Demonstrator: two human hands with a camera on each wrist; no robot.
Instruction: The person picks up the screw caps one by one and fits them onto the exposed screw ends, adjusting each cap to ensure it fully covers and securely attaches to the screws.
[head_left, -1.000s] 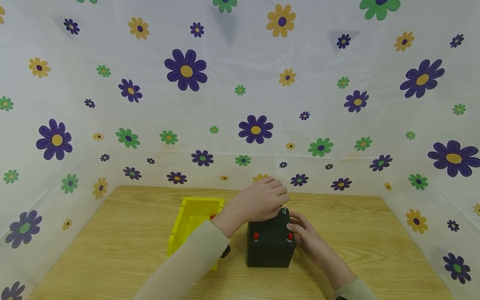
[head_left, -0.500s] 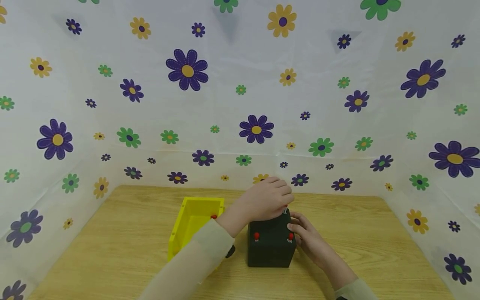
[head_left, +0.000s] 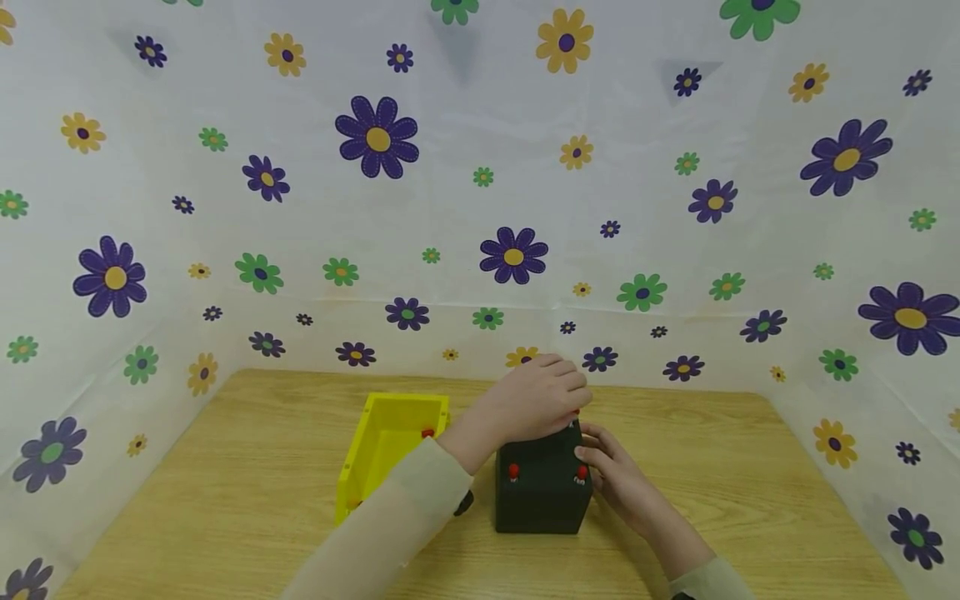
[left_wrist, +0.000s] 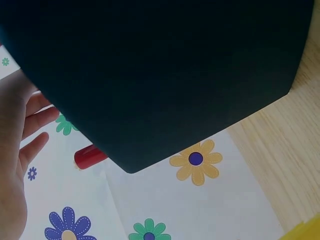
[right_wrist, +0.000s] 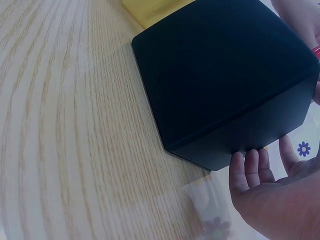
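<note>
A black box [head_left: 540,498] stands on the wooden table [head_left: 225,500], with two red knobs [head_left: 513,472] on its front face. My left hand [head_left: 534,398] lies on the box top. Its fingers curl down over a red-headed pin [head_left: 576,412] at the top right corner. In the left wrist view the red pin [left_wrist: 90,156] sticks out past the black box [left_wrist: 160,75], just beyond my fingers [left_wrist: 37,120]. My right hand [head_left: 609,468] rests flat against the box's right side. Its fingers [right_wrist: 250,167] touch the black box [right_wrist: 220,75] at its edge.
A yellow open bin [head_left: 378,454] stands just left of the box, partly behind my left sleeve [head_left: 390,525], with something red inside. White flowered sheeting [head_left: 510,250] walls the table on three sides. Bare wood lies to the far left and right.
The silver shaft that showed under my left fingers is now out of sight, and only the red head shows. The left hand has sunk a little onto the box. The right hand has not moved.
</note>
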